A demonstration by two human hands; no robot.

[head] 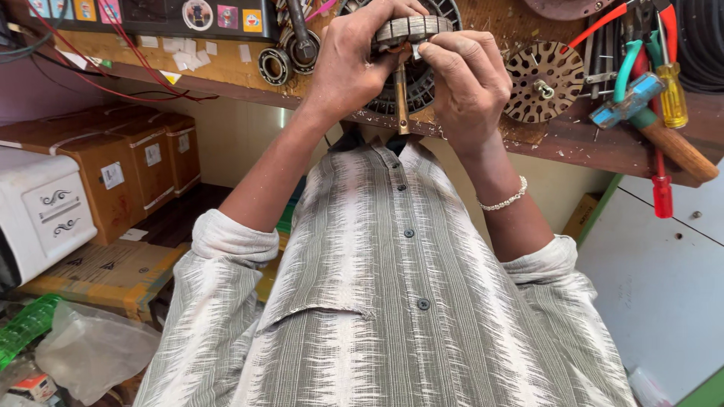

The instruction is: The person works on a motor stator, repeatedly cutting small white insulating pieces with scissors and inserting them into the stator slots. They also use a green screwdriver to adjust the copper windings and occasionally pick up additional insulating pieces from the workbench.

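Two hands point(354, 64) point(467, 83), one rotor point(411, 29) — two bearings point(274, 65) point(303, 50), two screwdrivers point(671, 94) point(661, 192), three cardboard boxes point(102, 177) point(147, 162) point(181, 147).

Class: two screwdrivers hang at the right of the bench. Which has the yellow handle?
The upper screwdriver, beside the blue-headed hammer; the lower screwdriver has a red handle.

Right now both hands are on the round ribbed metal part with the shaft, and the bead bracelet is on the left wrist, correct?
Not quite. The head view shows both the left hand and the right hand on the round ribbed metal part with its shaft, but the bead bracelet is on the right wrist, not the left.
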